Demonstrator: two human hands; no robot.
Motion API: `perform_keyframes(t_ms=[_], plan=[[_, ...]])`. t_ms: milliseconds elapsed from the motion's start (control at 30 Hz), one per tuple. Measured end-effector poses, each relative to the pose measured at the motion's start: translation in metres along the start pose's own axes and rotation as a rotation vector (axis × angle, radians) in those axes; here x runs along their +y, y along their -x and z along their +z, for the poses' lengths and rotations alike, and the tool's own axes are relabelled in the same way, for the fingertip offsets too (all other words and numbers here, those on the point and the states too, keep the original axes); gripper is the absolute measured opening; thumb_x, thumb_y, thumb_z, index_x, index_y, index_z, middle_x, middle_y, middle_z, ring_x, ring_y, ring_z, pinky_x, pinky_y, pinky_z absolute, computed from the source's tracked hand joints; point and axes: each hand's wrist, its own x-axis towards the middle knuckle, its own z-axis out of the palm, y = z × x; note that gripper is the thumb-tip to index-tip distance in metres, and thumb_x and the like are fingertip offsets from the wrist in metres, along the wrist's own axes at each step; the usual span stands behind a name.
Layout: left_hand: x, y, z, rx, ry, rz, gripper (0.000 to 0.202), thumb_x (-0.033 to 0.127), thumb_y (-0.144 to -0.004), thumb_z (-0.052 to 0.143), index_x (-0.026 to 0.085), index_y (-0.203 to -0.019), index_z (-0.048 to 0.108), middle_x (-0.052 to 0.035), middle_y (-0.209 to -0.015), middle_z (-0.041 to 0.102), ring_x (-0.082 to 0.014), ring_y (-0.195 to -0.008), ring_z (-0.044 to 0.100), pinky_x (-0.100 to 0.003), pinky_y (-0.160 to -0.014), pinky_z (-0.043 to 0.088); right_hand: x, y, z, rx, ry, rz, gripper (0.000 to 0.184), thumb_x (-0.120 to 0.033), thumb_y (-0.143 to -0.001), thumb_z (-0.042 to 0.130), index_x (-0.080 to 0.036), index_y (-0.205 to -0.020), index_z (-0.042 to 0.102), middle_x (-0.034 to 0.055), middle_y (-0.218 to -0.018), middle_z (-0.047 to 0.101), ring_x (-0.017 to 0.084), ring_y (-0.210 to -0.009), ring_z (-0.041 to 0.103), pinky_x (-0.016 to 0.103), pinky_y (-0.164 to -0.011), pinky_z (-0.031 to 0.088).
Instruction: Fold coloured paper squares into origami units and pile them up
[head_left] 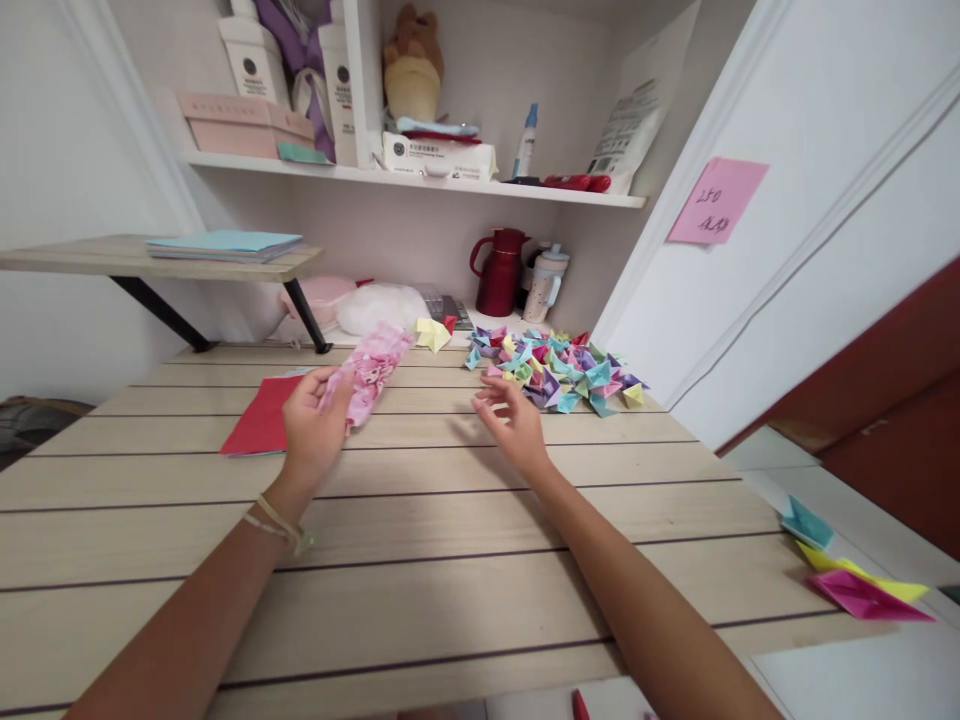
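My left hand (319, 412) grips a pink printed packet (373, 372), crinkled like soft plastic, over the left part of the slatted table (420, 520). Partly behind that hand lies a stack of red paper sheets (259, 420). Nothing is held by my right hand (511, 418); its fingers are apart and slightly curled above the boards. Just beyond it sits a heap of small folded paper boats (559, 368) in several colours. A pale yellow folded paper piece (433, 334) rests between the packet and the heap.
A raised wooden shelf (97, 256) on black legs stands left, bearing blue paper (225, 244). At the back are a red jug (501, 275) and a tumbler (545, 287). Larger paper boats (862, 592) sit at the right edge. A pink note (718, 201) hangs on the wall.
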Motion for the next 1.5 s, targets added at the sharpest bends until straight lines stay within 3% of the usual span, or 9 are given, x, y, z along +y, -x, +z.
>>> perform_keyframes(t_ms=[100, 200, 300, 500, 733, 967, 1200, 1400, 1500], plan=[[-0.005, 0.004, 0.01, -0.091, 0.367, -0.202, 0.026, 0.036, -0.068, 0.067, 0.018, -0.085, 0.056, -0.0004, -0.08, 0.064, -0.0117, -0.065, 0.06, -0.024, -0.061, 0.048, 0.003, 0.005, 0.016, -0.141, -0.257, 0.202, 0.064, -0.037, -0.069, 0.066, -0.023, -0.125, 0.039, 0.0092, -0.107, 0.06, 0.02, -0.089, 0.059, 0.034, -0.072, 0.051], [-0.008, 0.01, 0.017, -0.17, 0.507, -0.323, 0.027, 0.034, -0.066, 0.069, 0.019, -0.084, 0.056, -0.0015, -0.084, 0.065, -0.0134, -0.072, 0.062, -0.027, -0.068, 0.049, 0.005, 0.007, 0.025, -0.27, -0.506, 0.368, 0.067, -0.038, -0.068, 0.067, -0.024, -0.126, 0.039, 0.0081, -0.108, 0.062, 0.021, -0.094, 0.06, 0.036, -0.076, 0.051], [-0.012, 0.015, 0.021, -0.251, 0.469, -0.371, 0.033, 0.036, -0.065, 0.069, 0.018, -0.089, 0.056, -0.0038, -0.087, 0.067, -0.0168, -0.075, 0.063, -0.029, -0.068, 0.051, 0.005, 0.007, 0.026, -0.357, -0.632, 0.441, 0.049, -0.04, -0.066, 0.067, -0.02, -0.109, 0.055, 0.0061, -0.094, 0.067, 0.021, -0.084, 0.062, 0.035, -0.071, 0.052], [-0.016, 0.017, 0.018, -0.4, 0.29, -0.403, 0.041, 0.039, -0.062, 0.071, 0.015, -0.094, 0.059, -0.0048, -0.076, 0.07, -0.0199, -0.067, 0.066, -0.027, -0.058, 0.051, 0.013, 0.005, 0.02, -0.183, -0.501, 0.412, 0.029, -0.04, -0.063, 0.069, -0.014, -0.073, 0.061, 0.0009, -0.063, 0.063, 0.012, -0.053, 0.055, 0.023, -0.049, 0.043], [-0.015, 0.014, 0.012, -0.607, 0.253, -0.532, 0.041, 0.035, -0.064, 0.07, 0.012, -0.097, 0.062, -0.009, -0.075, 0.071, -0.0228, -0.066, 0.067, -0.031, -0.057, 0.052, 0.011, 0.004, 0.01, -0.282, -0.588, 0.398, 0.028, -0.042, -0.069, 0.065, -0.016, -0.08, 0.063, 0.0005, -0.07, 0.065, 0.014, -0.058, 0.058, 0.025, -0.053, 0.045], [-0.024, 0.012, 0.015, -0.504, 0.399, -0.543, 0.036, 0.026, -0.065, 0.066, 0.015, -0.099, 0.062, -0.0079, -0.084, 0.07, -0.0207, -0.07, 0.066, -0.031, -0.062, 0.052, 0.01, -0.001, 0.002, -0.398, -0.666, 0.501, 0.042, -0.033, -0.065, 0.07, -0.018, -0.103, 0.061, 0.0022, -0.072, 0.067, 0.014, -0.059, 0.061, 0.027, -0.057, 0.05], [-0.023, 0.008, 0.009, -0.511, 0.301, -0.521, 0.013, 0.022, -0.064, 0.053, 0.016, -0.063, 0.064, -0.0006, -0.056, 0.06, -0.0127, -0.049, 0.054, -0.021, -0.044, 0.04, 0.017, -0.002, 0.0, -0.406, -0.693, 0.515, 0.027, -0.024, -0.07, 0.058, -0.018, -0.095, 0.065, 0.0032, -0.074, 0.068, 0.014, -0.057, 0.061, 0.025, -0.052, 0.051], [-0.026, 0.008, 0.006, -0.589, 0.156, -0.429, 0.025, 0.038, -0.067, 0.054, 0.016, -0.059, 0.063, -0.0005, -0.051, 0.056, -0.0123, -0.044, 0.049, -0.022, -0.041, 0.034, 0.013, -0.001, -0.001, -0.467, -0.712, 0.57, 0.042, -0.046, -0.082, 0.041, -0.016, -0.102, 0.063, 0.0081, -0.08, 0.069, 0.017, -0.066, 0.064, 0.028, -0.056, 0.05], [-0.024, 0.012, 0.008, -0.656, 0.029, -0.382, 0.02, 0.032, -0.059, 0.069, 0.016, -0.065, 0.059, 0.0039, -0.048, 0.053, -0.0087, -0.04, 0.046, -0.018, -0.038, 0.028, 0.012, 0.003, 0.001, -0.482, -0.625, 0.568, 0.041, -0.047, -0.074, 0.058, -0.015, -0.099, 0.064, 0.0071, -0.08, 0.069, 0.016, -0.065, 0.063, 0.025, -0.056, 0.048]])
